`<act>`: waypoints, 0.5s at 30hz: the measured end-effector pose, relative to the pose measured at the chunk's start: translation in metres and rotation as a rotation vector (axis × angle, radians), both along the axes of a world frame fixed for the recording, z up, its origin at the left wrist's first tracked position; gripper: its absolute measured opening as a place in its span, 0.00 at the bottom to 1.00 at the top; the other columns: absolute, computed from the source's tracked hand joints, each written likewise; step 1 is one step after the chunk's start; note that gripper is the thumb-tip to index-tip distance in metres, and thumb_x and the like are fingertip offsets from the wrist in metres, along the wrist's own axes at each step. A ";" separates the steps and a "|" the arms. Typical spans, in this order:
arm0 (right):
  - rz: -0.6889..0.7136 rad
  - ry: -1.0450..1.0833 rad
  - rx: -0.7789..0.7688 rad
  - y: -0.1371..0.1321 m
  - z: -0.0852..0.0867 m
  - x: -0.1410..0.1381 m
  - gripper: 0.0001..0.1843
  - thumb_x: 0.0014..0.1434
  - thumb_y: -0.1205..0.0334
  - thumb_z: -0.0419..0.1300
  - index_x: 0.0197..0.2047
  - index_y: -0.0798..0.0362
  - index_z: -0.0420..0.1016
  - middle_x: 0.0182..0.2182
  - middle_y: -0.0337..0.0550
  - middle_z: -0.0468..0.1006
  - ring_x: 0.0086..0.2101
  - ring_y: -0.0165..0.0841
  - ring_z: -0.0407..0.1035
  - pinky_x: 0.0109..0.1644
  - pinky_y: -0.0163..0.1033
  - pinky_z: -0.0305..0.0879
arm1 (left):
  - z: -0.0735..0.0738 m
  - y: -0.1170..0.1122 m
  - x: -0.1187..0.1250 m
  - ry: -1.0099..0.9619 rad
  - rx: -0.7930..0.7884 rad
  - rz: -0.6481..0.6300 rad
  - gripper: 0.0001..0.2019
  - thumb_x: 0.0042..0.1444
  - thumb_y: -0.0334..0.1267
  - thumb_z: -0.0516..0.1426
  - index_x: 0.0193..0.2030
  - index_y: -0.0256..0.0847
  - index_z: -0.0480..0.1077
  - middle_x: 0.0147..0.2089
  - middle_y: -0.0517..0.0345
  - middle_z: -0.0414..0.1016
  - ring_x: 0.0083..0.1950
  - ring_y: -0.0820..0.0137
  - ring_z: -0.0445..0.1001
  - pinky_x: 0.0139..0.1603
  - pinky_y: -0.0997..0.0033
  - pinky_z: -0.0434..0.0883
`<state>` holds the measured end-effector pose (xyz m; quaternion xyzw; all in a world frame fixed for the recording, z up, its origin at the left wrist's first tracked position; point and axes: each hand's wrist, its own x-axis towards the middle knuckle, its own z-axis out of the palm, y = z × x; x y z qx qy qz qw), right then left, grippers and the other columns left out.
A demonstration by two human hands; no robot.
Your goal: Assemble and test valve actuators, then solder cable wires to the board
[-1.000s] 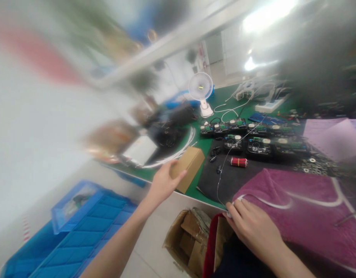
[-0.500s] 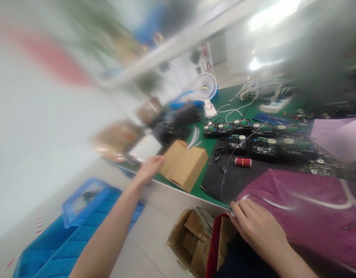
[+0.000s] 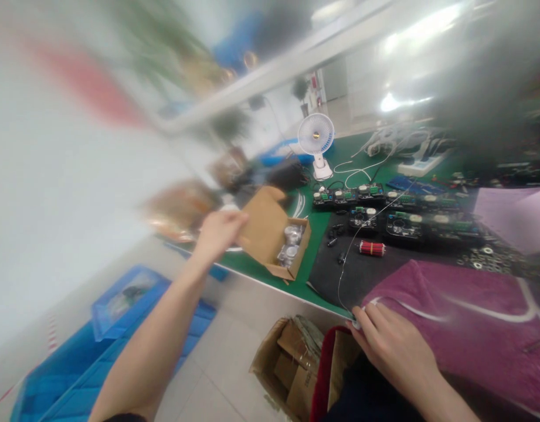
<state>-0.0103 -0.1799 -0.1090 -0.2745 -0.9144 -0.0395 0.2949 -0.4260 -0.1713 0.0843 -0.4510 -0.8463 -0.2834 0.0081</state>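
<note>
My left hand (image 3: 217, 230) grips the raised lid flap of a small brown cardboard box (image 3: 270, 237) at the near left edge of the green table (image 3: 316, 225). The box stands open and shows shiny silvery parts (image 3: 289, 243) inside. My right hand (image 3: 390, 343) rests at the table's front edge on a purple cloth (image 3: 454, 310), fingers pinched on the end of a thin white wire (image 3: 346, 258) that runs up over a black mat (image 3: 366, 269). A red wire bundle (image 3: 372, 248) lies on that mat.
Rows of black circuit modules (image 3: 384, 205) with green terminals lie behind the mat. A small white fan (image 3: 316, 140) stands further back, with white cables beside it. Metal washers (image 3: 485, 258) are scattered at right. On the floor are blue crates (image 3: 115, 328) and an open carton (image 3: 287, 363).
My left hand has swung the box lid up and back, so the closed box now stands open with silvery parts showing. My right hand has stayed put on the wire.
</note>
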 end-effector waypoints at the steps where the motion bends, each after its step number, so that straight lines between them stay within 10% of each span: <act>1: -0.004 0.004 0.004 0.000 0.000 0.000 0.07 0.76 0.62 0.55 0.49 0.53 0.75 0.35 0.42 0.72 0.36 0.39 0.66 0.43 0.47 0.53 | 0.003 0.001 0.000 0.034 -0.019 -0.019 0.22 0.60 0.57 0.61 0.42 0.40 0.85 0.37 0.56 0.86 0.43 0.56 0.82 0.44 0.66 0.73; 9: 0.008 -0.020 -0.009 0.000 -0.004 0.002 0.06 0.74 0.63 0.58 0.51 0.53 0.75 0.35 0.42 0.72 0.36 0.40 0.67 0.43 0.46 0.53 | 0.029 0.009 -0.024 0.113 -0.157 -0.218 0.27 0.64 0.61 0.56 0.50 0.41 0.84 0.50 0.54 0.87 0.50 0.57 0.82 0.53 0.66 0.75; 15: -0.008 -0.019 -0.021 -0.002 -0.004 0.001 0.05 0.74 0.63 0.59 0.50 0.52 0.75 0.35 0.42 0.72 0.36 0.40 0.67 0.43 0.47 0.54 | 0.013 0.013 -0.018 0.345 -0.132 -0.158 0.22 0.66 0.47 0.59 0.60 0.35 0.76 0.57 0.39 0.82 0.58 0.48 0.79 0.61 0.52 0.74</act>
